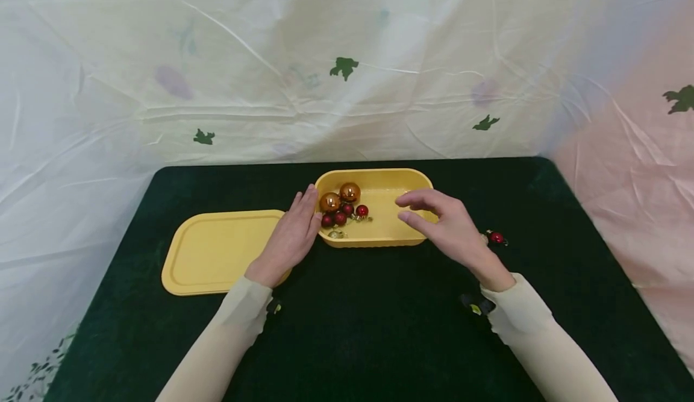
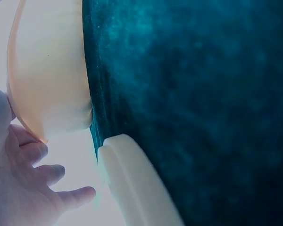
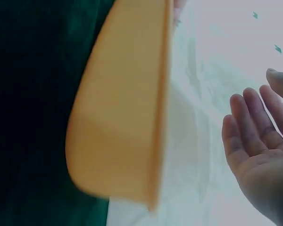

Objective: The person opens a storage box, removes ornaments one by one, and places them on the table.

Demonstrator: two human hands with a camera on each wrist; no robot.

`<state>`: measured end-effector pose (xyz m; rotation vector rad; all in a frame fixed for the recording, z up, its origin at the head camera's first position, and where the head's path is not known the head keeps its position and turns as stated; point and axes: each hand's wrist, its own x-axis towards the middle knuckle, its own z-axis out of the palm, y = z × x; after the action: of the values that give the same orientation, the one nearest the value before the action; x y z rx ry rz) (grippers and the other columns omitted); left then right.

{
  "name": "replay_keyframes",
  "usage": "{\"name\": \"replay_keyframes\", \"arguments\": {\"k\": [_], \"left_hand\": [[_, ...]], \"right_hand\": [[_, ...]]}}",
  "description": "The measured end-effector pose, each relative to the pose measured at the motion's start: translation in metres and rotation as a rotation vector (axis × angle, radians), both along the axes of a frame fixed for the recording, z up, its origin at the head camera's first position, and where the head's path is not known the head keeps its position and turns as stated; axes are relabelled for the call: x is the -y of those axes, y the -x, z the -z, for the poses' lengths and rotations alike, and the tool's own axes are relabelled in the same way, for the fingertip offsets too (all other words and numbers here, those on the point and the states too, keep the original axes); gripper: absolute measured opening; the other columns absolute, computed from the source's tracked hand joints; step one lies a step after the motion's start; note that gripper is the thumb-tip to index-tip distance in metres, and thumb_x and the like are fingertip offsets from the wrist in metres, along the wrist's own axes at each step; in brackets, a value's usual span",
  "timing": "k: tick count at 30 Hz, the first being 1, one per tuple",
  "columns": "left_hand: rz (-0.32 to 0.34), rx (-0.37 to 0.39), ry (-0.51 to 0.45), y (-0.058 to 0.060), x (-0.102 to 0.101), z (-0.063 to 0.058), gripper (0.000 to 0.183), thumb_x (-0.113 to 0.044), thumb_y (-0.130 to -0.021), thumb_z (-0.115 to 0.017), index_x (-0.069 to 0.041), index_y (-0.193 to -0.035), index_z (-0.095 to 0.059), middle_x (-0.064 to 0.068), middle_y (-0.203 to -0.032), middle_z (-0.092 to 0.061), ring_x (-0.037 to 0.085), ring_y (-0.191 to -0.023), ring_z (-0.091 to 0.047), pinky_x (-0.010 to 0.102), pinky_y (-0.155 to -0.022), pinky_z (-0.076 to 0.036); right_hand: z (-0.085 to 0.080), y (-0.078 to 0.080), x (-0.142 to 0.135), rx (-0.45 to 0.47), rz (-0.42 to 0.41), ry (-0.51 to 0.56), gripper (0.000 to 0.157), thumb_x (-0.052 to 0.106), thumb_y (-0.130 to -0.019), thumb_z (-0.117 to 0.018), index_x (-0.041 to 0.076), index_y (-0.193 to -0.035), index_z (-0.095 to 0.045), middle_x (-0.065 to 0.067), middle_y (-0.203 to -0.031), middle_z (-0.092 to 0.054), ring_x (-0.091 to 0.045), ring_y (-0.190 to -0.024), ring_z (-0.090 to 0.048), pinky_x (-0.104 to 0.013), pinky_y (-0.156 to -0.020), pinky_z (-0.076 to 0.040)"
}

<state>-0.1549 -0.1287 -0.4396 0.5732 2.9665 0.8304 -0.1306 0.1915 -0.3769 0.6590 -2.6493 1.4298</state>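
A yellow box [image 1: 379, 242] without its cover stands on the dark green table. Two shiny amber baubles [image 1: 349, 192] and several small red baubles [image 1: 361, 211] lie at its left end, with small gold bits beside them. My left hand [image 1: 291, 233] rests along the box's left end with straight fingers; in the left wrist view its fingers [image 2: 78, 197] reach past the box wall [image 2: 52, 70]. Over the right end hovers my right hand [image 1: 447, 224], thumb and fingers apart and nothing between them. The right wrist view shows that hand [image 3: 257, 146] beyond the box's rim.
Left of the box lies a flat yellow lid [image 1: 217, 251], partly covered by my left hand and wrist. A small red ornament [image 1: 495, 237] lies on the table [image 1: 368, 329], right by my right wrist. Pale printed cloth [image 1: 244, 88] hangs behind the table.
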Motion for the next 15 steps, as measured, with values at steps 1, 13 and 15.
{"name": "replay_keyframes", "arguments": {"k": [1,13,15], "left_hand": [[0.002,0.002,0.001,0.0,0.0,0.0,0.061,-0.029,-0.114,-0.037,-0.004,-0.165,-0.016,0.013,-0.172,-0.015,0.033,-0.157,-0.018,0.051,-0.126,-0.019],[0.001,0.011,-0.011,0.0,0.0,-0.003,0.06,-0.028,-0.114,-0.036,-0.003,-0.165,-0.018,0.013,-0.172,-0.016,0.032,-0.157,-0.018,0.049,-0.127,-0.019],[-0.002,0.022,-0.011,0.0,0.0,-0.003,0.06,-0.029,-0.114,-0.036,-0.004,-0.165,-0.018,0.013,-0.172,-0.015,0.032,-0.158,-0.017,0.05,-0.126,-0.019]], "right_hand": [[0.001,0.003,0.007,0.02,-0.02,0.004,0.026,0.027,-0.101,-0.071,0.016,-0.124,-0.072,0.001,-0.123,-0.069,-0.019,-0.116,-0.064,-0.046,-0.104,-0.051],[0.017,0.039,0.061,0.222,-0.213,-0.007,0.03,0.025,-0.099,-0.073,0.015,-0.127,-0.071,0.003,-0.124,-0.071,-0.018,-0.12,-0.064,-0.049,-0.108,-0.049],[0.02,0.042,0.067,0.254,-0.243,-0.019,0.03,0.024,-0.099,-0.072,0.014,-0.128,-0.071,0.001,-0.125,-0.071,-0.018,-0.119,-0.065,-0.047,-0.107,-0.05]]}}
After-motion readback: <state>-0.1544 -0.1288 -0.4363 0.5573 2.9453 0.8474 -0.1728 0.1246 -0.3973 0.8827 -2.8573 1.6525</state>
